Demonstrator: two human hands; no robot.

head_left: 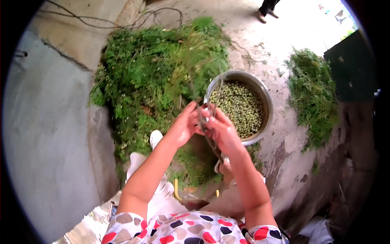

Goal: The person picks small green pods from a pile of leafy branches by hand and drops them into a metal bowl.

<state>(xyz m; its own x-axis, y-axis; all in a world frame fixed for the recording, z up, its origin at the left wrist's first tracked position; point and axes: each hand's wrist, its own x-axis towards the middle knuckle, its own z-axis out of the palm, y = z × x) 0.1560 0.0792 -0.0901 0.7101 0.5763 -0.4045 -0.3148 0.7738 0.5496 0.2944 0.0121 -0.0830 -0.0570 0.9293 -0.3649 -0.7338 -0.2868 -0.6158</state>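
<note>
Through the head camera, I see a pair of bare hands meeting over a concrete floor, with a thin woody branch between them. The right hand has its fingers curled around the stem, the wood running along their inner side; one end slants down past the wrist toward the wearer's feet. The left hand sits just beside it, its bent fingertips at the same stem near the blurred leafy end; I cannot tell whether those fingers grip it or only touch it. The fingers of both hands are near the left edge of a round metal pot, which holds a mass of small green berries. A broad heap of leafy green cuttings spreads left of the pot; a smaller green pile lies well apart to the right. At the top, a bystander's dark-trousered legs enter the view.
</note>
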